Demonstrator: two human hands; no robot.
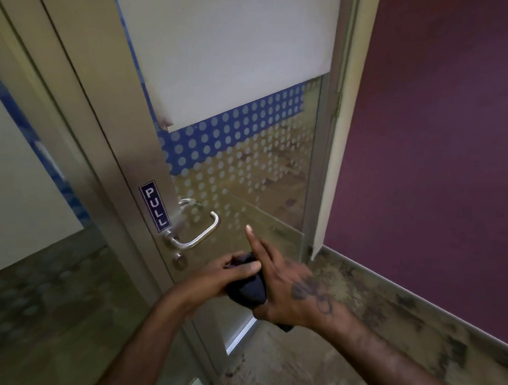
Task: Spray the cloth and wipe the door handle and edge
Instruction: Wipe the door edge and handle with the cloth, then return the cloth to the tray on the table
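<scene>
Hands, two: left hand [233, 271] and right hand [293, 293] both grip one bunched dark cloth [249, 289], near one silver door handle [195, 227].

Glossy brushed-metal door handle [200, 230], matt dark cloth [249, 289] (soft, crumpled), frosted dotted glass door [245, 169]

Hidden / cut off

Dark navy crumpled cloth [249, 289] mostly covered by left hand [221, 275] & right hand [293, 293]; small bit pokes out at 6 o'clock below right wrist. Both forearms cut by bottom edge. Glass side panel [27, 204] at 9 o'clock blurred.
</scene>
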